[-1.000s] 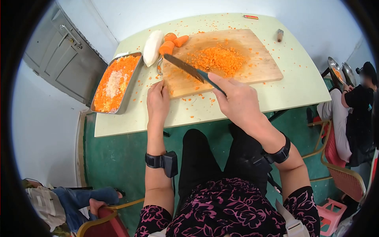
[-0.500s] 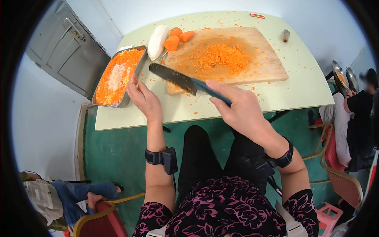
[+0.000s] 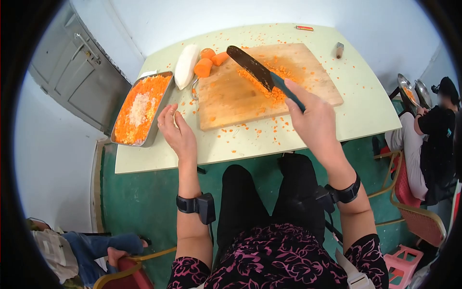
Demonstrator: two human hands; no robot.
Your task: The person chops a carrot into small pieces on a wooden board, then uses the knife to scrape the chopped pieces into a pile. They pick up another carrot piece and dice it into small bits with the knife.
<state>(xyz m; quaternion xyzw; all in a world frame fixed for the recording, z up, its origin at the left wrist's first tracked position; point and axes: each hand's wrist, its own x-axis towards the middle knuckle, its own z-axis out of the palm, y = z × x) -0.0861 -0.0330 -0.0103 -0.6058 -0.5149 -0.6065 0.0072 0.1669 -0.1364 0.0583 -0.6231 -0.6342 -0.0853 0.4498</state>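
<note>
My right hand [image 3: 312,113] grips the blue handle of a kitchen knife [image 3: 252,67], its dark blade slanting up and left over the wooden cutting board [image 3: 221,103]. Chopped carrot [image 3: 276,94] lies around and partly beneath the blade. Empty, with fingers loosely apart, my left hand [image 3: 177,132] hovers beside the metal tray [image 3: 161,114]. Inside that tray, minced carrot [image 3: 153,86] surrounds a pale chopped heap [image 3: 140,110]. A peeled white radish [image 3: 186,66] and several carrot pieces [image 3: 203,68] sit at the board's upper left.
Carrot bits are scattered over the pale green table [image 3: 370,106]. At its far side lie a red packet [image 3: 304,28] and a small wooden-handled tool [image 3: 340,50]. One seated person [image 3: 433,130] is at right, another [image 3: 86,250] at lower left. A pink stool [image 3: 403,262] stands lower right.
The knife has swung from near the tray to the right, over the carrot on the board. The carrot pile is narrower now. My left hand has moved slightly away from the tray.
</note>
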